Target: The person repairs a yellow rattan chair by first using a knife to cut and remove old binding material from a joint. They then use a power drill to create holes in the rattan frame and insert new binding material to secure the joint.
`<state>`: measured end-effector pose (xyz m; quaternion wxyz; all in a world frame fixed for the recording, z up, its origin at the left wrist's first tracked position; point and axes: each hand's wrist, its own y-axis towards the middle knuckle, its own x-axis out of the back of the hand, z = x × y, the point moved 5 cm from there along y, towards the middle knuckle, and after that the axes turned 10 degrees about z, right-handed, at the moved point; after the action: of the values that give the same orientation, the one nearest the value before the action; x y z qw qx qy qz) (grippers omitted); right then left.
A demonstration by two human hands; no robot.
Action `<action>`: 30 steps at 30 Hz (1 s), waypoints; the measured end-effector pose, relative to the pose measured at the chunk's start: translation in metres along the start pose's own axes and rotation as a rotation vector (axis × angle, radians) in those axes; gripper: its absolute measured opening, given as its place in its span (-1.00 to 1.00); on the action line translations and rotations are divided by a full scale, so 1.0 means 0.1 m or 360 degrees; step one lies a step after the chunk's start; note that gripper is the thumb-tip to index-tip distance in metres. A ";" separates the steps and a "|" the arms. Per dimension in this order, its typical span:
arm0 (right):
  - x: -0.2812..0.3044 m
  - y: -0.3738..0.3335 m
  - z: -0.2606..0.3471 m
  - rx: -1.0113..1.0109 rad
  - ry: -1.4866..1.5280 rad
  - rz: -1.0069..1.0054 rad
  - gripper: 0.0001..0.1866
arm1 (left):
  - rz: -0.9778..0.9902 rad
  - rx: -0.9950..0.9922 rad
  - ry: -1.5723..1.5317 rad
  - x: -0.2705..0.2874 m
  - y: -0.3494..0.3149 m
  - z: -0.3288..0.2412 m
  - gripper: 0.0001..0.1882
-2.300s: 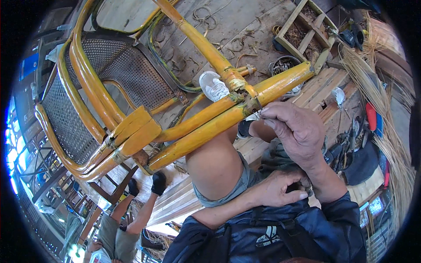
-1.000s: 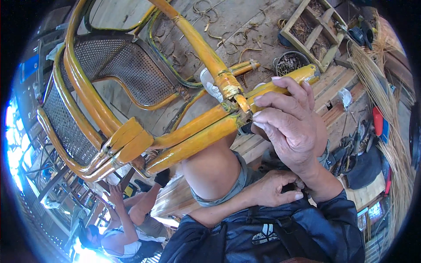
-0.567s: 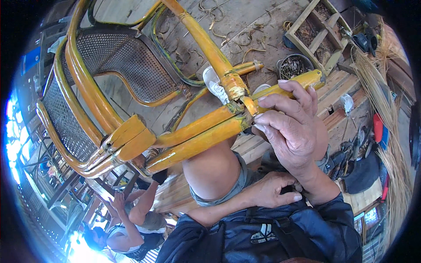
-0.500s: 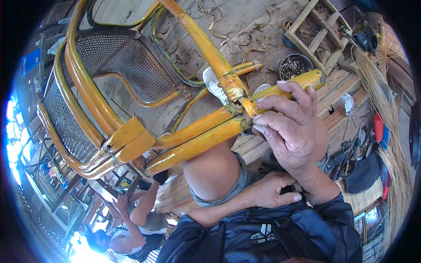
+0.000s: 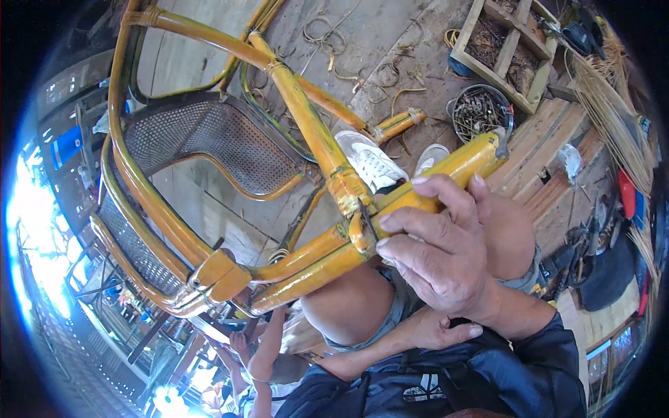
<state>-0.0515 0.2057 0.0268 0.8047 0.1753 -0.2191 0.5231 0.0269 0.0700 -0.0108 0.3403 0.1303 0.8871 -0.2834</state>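
Note:
A yellow-brown rattan chair frame [image 5: 310,132] leans across my lap, with lashed joints and woven cane panels [image 5: 209,136]. Beneath the bound joint [image 5: 348,188], two thick poles [image 5: 313,268] run side by side over my knees. My right hand [image 5: 446,254] comes over the right end of the poles. Its thumb and fingertips close on the end of a thin dark-edged rattan strip [image 5: 366,221] beside the lashing. My left hand [image 5: 435,329] rests by my stomach below the right wrist, thumb out and fingers curled; what they hold, if anything, is hidden.
A metal pot [image 5: 481,115] of plant scraps and a divided wooden frame [image 5: 512,49] stand at the far right. Tools [image 5: 585,244], a red-handled item [image 5: 627,194] and long dry fibres [image 5: 617,111] lie right. At lower left another person's arm [image 5: 265,359] shows.
The whole view has shifted, showing the chair frame lower and at another angle. My right hand stays at the lashed joint, and the strip there now appears edge-on. My left hand stays put.

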 end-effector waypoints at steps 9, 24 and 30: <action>0.00 0.00 -0.02 -0.0015 0.0065 -0.0006 -0.84 | -0.0154 0.0177 0.0019 0.07 -0.02 0.00 -0.54; 0.40 -0.24 -0.13 0.0207 0.0527 -0.0456 -0.79 | -0.0673 -0.0057 -0.0298 0.22 -0.28 0.51 -0.27; 0.47 -0.80 -0.24 0.0089 0.0739 -0.0341 -0.73 | -0.0912 -0.0640 -0.0637 0.21 0.00 -0.23 -0.22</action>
<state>0.0431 0.2224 0.0272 0.8792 0.0950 0.0058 0.4669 -0.0006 0.0844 -0.0110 0.4323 -0.2492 0.8414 -0.2074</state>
